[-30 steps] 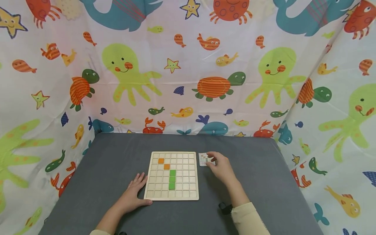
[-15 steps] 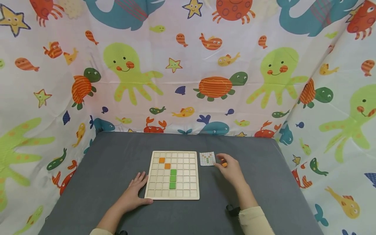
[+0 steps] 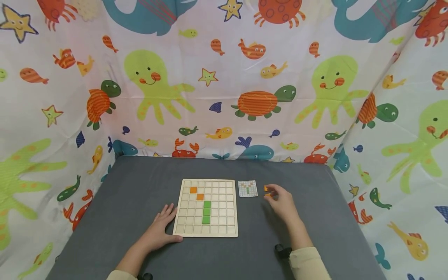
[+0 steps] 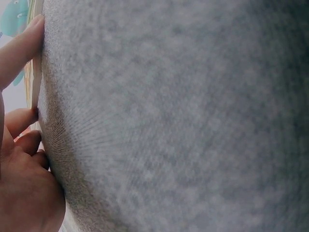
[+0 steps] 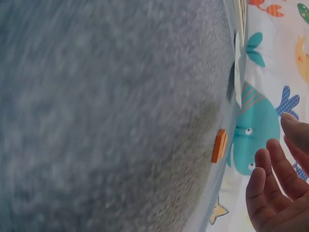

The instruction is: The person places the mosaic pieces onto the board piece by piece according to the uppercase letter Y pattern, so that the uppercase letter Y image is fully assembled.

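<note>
A square wooden grid board (image 3: 224, 217) lies on the dark grey cloth, with two orange tiles (image 3: 200, 197) and several green tiles (image 3: 206, 212) in its cells. My left hand (image 3: 159, 230) rests at its lower left corner, thumb and fingers spread along the edges. In the left wrist view the thumb touches the pale board edge (image 4: 35, 87). My right hand (image 3: 282, 202) hovers right of the board with loosely bent fingers, close to loose orange tiles (image 3: 266, 188). The right wrist view shows orange tiles (image 5: 219, 146) lying on the cloth, apart from the fingers (image 5: 258, 186).
A small pattern card (image 3: 247, 189) with a printed grid lies between the board and my right hand. Grey cloth (image 3: 224, 258) covers the table. Behind and at both sides hangs a curtain (image 3: 224, 147) printed with sea animals.
My right hand has moved right, off the pattern card, which now shows whole, to beside the loose orange tiles. My left hand stays at the board's corner.
</note>
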`<state>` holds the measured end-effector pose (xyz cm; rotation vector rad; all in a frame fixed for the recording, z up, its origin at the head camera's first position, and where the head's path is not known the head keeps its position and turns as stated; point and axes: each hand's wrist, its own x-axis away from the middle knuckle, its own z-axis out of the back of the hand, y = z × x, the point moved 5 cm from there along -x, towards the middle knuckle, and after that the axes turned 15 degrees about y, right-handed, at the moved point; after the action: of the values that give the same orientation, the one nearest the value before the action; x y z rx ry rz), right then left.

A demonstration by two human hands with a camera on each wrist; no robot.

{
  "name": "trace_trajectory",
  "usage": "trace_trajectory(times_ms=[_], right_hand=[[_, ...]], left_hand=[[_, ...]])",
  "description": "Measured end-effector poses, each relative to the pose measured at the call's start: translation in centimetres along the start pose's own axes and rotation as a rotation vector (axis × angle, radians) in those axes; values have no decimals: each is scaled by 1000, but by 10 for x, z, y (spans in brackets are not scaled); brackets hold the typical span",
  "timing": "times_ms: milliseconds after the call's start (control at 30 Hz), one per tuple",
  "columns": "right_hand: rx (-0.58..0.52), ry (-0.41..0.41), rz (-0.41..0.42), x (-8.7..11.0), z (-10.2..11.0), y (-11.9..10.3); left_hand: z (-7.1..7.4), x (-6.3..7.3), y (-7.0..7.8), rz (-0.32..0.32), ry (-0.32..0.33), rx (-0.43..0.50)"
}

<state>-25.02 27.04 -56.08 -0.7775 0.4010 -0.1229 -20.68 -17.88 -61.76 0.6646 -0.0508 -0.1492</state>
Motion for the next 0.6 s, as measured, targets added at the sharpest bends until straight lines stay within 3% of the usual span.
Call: trace_trajectory(times_ms=[600], right_hand=[[64,-109,-123,-3,3,37]], left_hand=[[0,1,2,0,1,3]])
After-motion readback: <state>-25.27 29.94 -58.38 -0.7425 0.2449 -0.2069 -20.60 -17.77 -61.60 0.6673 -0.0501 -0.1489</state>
